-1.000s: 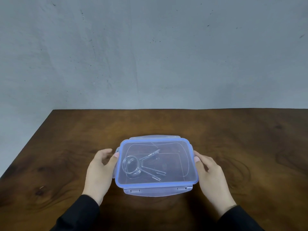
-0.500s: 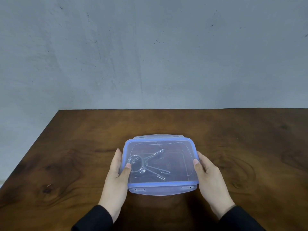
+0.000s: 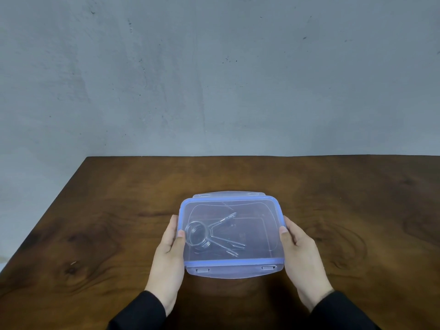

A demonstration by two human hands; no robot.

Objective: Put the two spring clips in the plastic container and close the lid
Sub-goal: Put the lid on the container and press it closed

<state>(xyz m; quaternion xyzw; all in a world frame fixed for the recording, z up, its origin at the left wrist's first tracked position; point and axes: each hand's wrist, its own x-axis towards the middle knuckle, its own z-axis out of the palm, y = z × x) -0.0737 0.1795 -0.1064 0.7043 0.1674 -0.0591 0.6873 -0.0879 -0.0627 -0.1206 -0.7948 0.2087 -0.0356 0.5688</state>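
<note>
**Item: lidded plastic container, held at both short sides**

Plastic container [image 3: 232, 236]: clear, rectangular, standing on the wooden table [image 3: 345, 210], slightly left of the table's middle and toward its near edge. Lid [image 3: 252, 208]: clear panel with a blue rim, lying flat over the container. Latch flaps at the near and far long sides stick outward, not folded down.

Spring clips [image 3: 209, 234]: seen through the lid, inside the container, in its left half. Wire coils sit at the left; straight arms fan out to the right. The two lie overlapped, so where one ends and the other begins cannot be told.

Left hand [image 3: 169, 253]: pressed against the container's left short side, thumb tip on the lid's rim, fingers curled along the wall below. Right hand [image 3: 301, 256]: mirrors it on the right short side, thumb tip at the rim. Both hands clasp the container between them.

Sleeves: dark, at both wrists. Backdrop: plain grey wall [image 3: 214, 79].
</note>
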